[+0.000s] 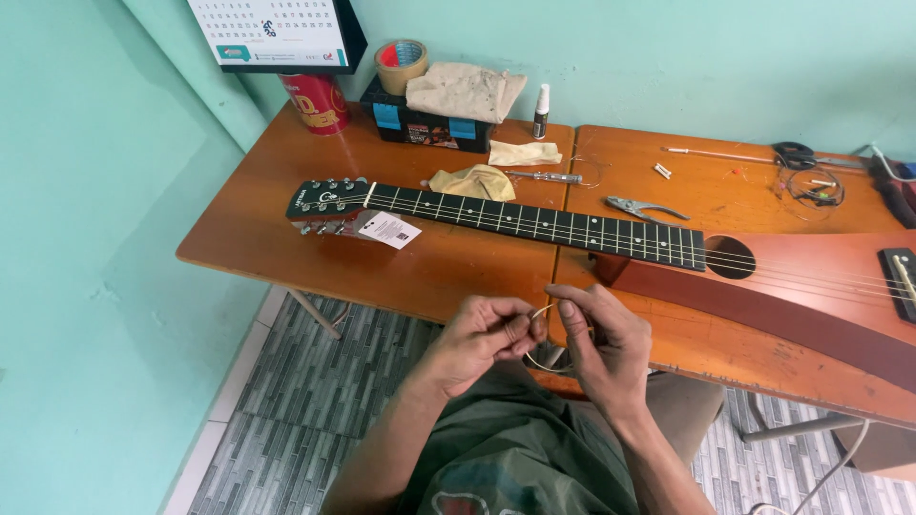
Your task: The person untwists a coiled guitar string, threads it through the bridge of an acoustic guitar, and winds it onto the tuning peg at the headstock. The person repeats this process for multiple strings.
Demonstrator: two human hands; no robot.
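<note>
Looking down from the head cam, I've got both hands together just below the near table edge, over my lap. My left hand and right hand are both pinched on a coiled guitar string, a thin pale loop sitting between the fingertips, left at its 9 o'clock side, right at its 3 o'clock side. Fingers are closed on the wire, the two hands nearly touching.

At 12 o'clock from my hands the guitar lies flat across the wooden table, headstock out toward 10 o'clock with a white tag hanging off it, reddish body running off toward 3 o'clock. Its neck crosses the seam where the two tabletops meet.

Behind the neck, around 12 to 1 o'clock, there's a pair of pliers, a yellowish cloth and a small screwdriver-looking tool just beside it. Further back at 11 o'clock sit a red can, a dark box with a tape roll and a rag on top, plus a small spray bottle. Scissors and some loose wire are way out at 2 o'clock.
</note>
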